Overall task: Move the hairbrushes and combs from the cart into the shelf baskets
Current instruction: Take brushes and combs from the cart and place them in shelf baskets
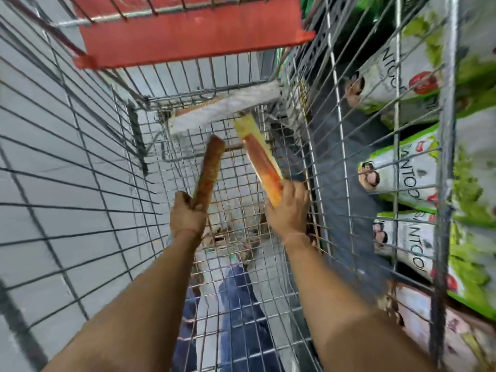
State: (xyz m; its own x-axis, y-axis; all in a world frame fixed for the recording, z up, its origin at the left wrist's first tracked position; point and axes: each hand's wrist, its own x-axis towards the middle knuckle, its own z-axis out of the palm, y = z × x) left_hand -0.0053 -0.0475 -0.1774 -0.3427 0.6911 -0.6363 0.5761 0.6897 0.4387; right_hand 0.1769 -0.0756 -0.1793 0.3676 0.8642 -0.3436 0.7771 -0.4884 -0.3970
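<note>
I look down into a wire shopping cart (112, 162). My left hand (188, 213) is shut on the near end of a long brown brush-like item (209, 170) that points away from me. My right hand (288, 208) grips the near end of a flat orange and yellow pack (261, 159), probably a comb pack, which slants toward the far end of the cart. A white wrapped bundle (228, 108) lies crosswise at the cart's far end. The picture is blurred, so fine detail is lost.
The cart's red child-seat flap (193, 36) hangs at the far end above the bundle. A wire shelf on the right holds several green and white bags (408, 178). The pale tiled floor (40, 146) shows on the left. My legs appear under the cart mesh.
</note>
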